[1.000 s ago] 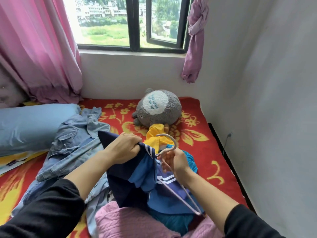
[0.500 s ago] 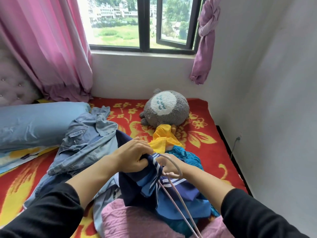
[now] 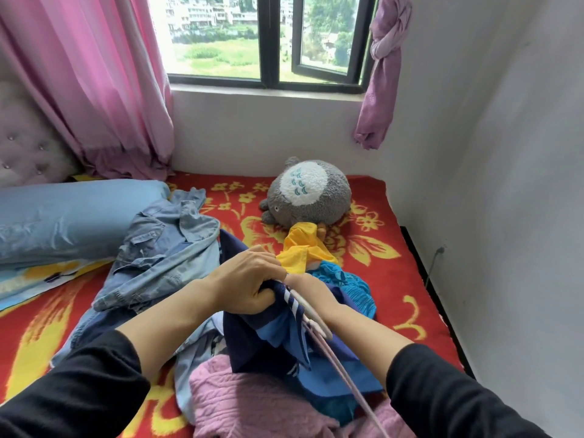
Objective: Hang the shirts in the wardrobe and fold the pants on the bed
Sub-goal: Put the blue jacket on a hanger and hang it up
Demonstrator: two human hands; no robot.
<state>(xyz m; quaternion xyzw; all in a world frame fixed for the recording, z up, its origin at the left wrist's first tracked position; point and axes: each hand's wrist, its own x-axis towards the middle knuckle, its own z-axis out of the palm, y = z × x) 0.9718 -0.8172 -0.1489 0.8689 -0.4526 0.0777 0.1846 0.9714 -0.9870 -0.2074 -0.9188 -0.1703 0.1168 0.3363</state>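
Bed (image 3: pixel 398 281) w/ red blanket (image 3: pixel 38 330), yellow flowers. Blue pillow (image 3: pixel 63 216) at left, denim shirt (image 3: pixel 164 248) crumpled just beside it. Grey plush toy (image 3: pixel 311 194) by window wall, yellow garment (image 3: pixel 300 248) touching it. Pink knit (image 3: pixel 252 403) at near edge w/ other clothes.

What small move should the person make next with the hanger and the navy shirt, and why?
Probably slide the pink hanger deeper into the navy shirt. The left hand grips the shirt's striped edge and holds it up. The right hand reaches in behind the cloth with its fingers hidden, and most of the hanger lies outside the shirt.
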